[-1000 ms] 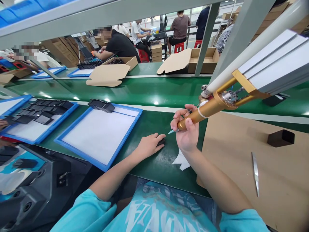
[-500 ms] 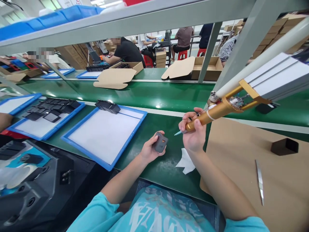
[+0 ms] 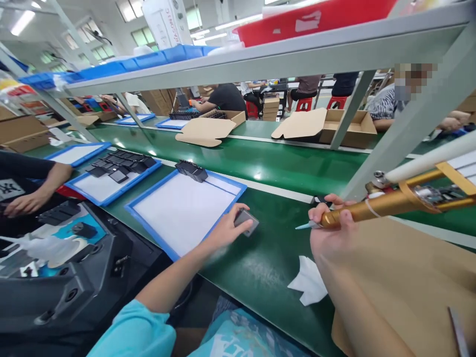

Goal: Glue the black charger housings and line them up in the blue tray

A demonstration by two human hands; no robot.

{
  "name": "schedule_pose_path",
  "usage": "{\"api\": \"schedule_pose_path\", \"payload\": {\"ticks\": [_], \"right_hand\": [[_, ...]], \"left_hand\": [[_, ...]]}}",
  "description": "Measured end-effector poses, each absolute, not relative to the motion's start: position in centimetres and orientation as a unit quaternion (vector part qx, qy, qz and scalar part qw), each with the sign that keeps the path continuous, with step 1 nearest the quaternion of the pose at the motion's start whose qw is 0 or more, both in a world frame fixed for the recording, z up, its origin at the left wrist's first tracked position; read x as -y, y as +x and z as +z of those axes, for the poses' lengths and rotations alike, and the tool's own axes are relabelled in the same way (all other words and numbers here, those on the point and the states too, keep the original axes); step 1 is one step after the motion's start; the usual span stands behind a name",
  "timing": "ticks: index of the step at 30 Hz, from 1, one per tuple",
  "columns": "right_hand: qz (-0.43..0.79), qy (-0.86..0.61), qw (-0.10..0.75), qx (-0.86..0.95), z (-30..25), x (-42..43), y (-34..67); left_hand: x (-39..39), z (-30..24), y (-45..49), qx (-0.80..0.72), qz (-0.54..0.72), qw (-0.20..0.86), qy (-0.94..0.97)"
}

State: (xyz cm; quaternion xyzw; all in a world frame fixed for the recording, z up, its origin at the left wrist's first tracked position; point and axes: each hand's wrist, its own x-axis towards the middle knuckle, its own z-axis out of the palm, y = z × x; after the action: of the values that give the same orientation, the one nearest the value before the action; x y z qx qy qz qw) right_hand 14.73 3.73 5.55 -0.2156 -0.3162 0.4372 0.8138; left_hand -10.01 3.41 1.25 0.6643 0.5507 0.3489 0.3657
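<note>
My left hand (image 3: 226,231) is closed around a small dark grey casing (image 3: 248,222), its smooth, lighter face turned up. It is beside the right edge of a blue-rimmed white tray (image 3: 174,213). A short row of black casings (image 3: 191,171) stands at that tray's far edge. In my right hand (image 3: 332,240), somewhat blurred, is a gold glue dispenser (image 3: 379,207), gripped near its nose. Its pale teal tip (image 3: 305,225) points left, apart from the casing. Below it lies a torn white wipe (image 3: 308,282) on the green work surface (image 3: 256,277).
A second tray (image 3: 100,193) with several black casings lies further left, near a co-worker's hand (image 3: 29,202). Dark equipment (image 3: 85,287) fills the lower left. Brown cardboard (image 3: 405,277) with metal tweezers (image 3: 457,329) covers the right. A shelf frame (image 3: 260,67) crosses overhead.
The view has swung left. My left hand has turned the casing over and brought it closer to the tray. The dispenser stays in my right hand, farther from the casing.
</note>
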Motion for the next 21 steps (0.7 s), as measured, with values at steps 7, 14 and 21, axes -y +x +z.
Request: {"api": "schedule_pose_path", "payload": {"ticks": [7,14,21], "right_hand": [[0.416,-0.219,0.813,0.342,4.9,-4.7,15.3],[0.417,-0.228,0.816,0.328,4.8,-5.1,15.6],[0.369,-0.259,0.838,0.306,4.8,-6.3,17.6]], "left_hand": [[-15.2,3.0,-21.3,-0.706,0.1,-0.109,0.693],[-19.4,0.9,-25.4,-0.719,0.14,-0.178,0.657],[-18.8,-0.5,-12.1,-0.545,0.206,0.024,0.812]]}}
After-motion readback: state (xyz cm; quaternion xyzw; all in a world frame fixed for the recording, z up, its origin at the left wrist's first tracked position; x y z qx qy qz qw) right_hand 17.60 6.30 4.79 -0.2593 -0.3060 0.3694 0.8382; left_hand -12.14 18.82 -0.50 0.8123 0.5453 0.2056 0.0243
